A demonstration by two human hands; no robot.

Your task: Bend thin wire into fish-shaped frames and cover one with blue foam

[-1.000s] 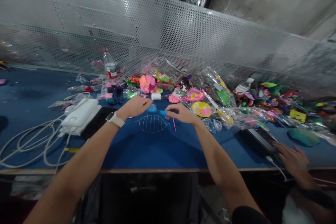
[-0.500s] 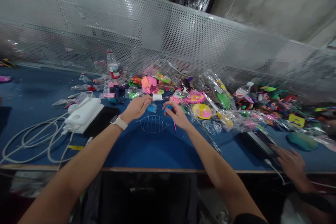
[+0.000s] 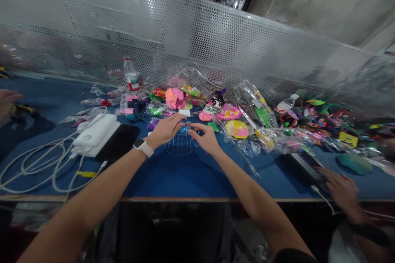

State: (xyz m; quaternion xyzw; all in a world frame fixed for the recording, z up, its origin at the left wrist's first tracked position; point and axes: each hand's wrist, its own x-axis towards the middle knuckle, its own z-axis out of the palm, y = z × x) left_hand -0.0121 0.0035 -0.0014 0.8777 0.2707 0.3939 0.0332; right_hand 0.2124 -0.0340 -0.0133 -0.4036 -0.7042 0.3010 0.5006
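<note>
My left hand point(image 3: 168, 128) pinches a small clear packet of blue clay point(image 3: 184, 128) by its left side. My right hand point(image 3: 205, 136) meets it from the right, fingers curled, with a lump of blue clay point(image 3: 200, 132) partly showing between them. Whether the right fingertips grip the packet too, I cannot tell. Just below both hands, a leaf-shaped wire frame point(image 3: 179, 146) lies on the blue table point(image 3: 175, 176). A small white piece point(image 3: 184, 112) is beyond my left fingertips, and a purple packet point(image 3: 153, 123) lies left of that hand.
A white power bank point(image 3: 97, 133) with cables and a black phone point(image 3: 119, 143) lie left. Bagged clay pieces and a yellow-pink disc point(image 3: 237, 129) spread behind. A bottle point(image 3: 131, 74) stands at the mesh screen point(image 3: 173, 41). Another person's hand point(image 3: 341, 187) rests right; another point(image 3: 8, 100) is far left.
My left hand has moved right and down onto the blue packet, and my right hand has come in beside it. A purple packet now shows left. Another person's hand has appeared far left.
</note>
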